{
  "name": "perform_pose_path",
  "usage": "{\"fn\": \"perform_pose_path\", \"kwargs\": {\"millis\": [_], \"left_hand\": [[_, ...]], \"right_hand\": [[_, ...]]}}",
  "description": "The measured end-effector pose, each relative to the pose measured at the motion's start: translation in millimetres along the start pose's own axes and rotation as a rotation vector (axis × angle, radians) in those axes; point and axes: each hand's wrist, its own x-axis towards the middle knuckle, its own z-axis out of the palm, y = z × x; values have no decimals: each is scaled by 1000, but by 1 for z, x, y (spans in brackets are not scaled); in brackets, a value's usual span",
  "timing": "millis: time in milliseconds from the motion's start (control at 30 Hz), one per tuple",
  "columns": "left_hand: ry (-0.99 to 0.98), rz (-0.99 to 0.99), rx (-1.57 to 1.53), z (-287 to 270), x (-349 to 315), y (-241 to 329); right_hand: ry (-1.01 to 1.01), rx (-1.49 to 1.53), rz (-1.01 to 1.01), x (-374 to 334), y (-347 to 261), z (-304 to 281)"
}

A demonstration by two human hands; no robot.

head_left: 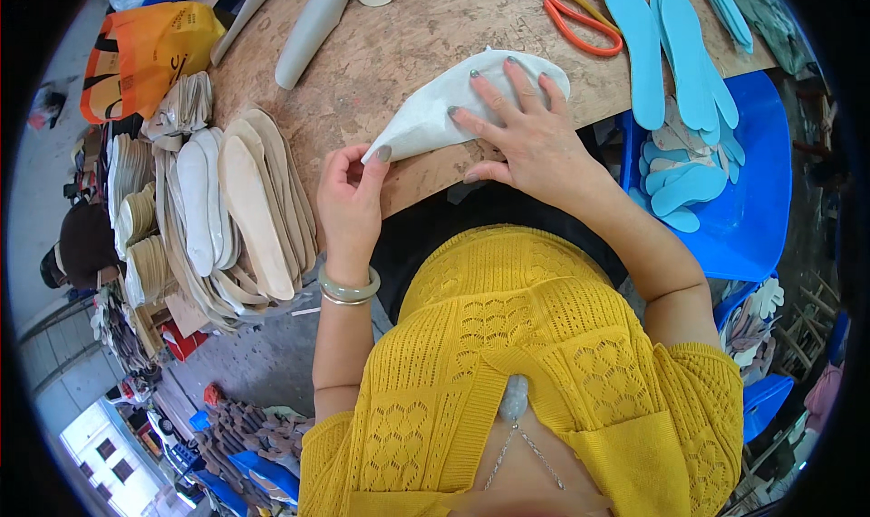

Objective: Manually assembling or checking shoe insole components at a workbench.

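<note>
A white, fabric-like insole-shaped piece point(430, 105) lies at the near edge of the wooden table, its broad rounded end to the right and a narrower end to the left. My right hand point(541, 145) rests on the broad end with its fingers spread and pressing flat. At the narrow end, the thumb and fingers of my left hand point(356, 195) pinch the tip of the piece. Whether it is one layer or several cannot be made out.
Stacks of beige insoles point(258, 204) and white insoles point(195, 200) stand at the left. Orange-handled scissors point(580, 23) and light blue insoles point(634, 50) lie at the far right. More blue pieces fill a blue bin point(761, 182). An orange bag point(154, 55) and rolled sheets point(317, 28) are far left.
</note>
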Motion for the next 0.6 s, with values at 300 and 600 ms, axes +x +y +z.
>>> {"fn": "perform_pose_path", "kwargs": {"millis": [300, 600], "left_hand": [[30, 104, -563, 17, 19, 6], [110, 245, 137, 16, 5, 5]], "right_hand": [[1, 10, -24, 0, -1, 0], [11, 37, -19, 0, -1, 0]]}}
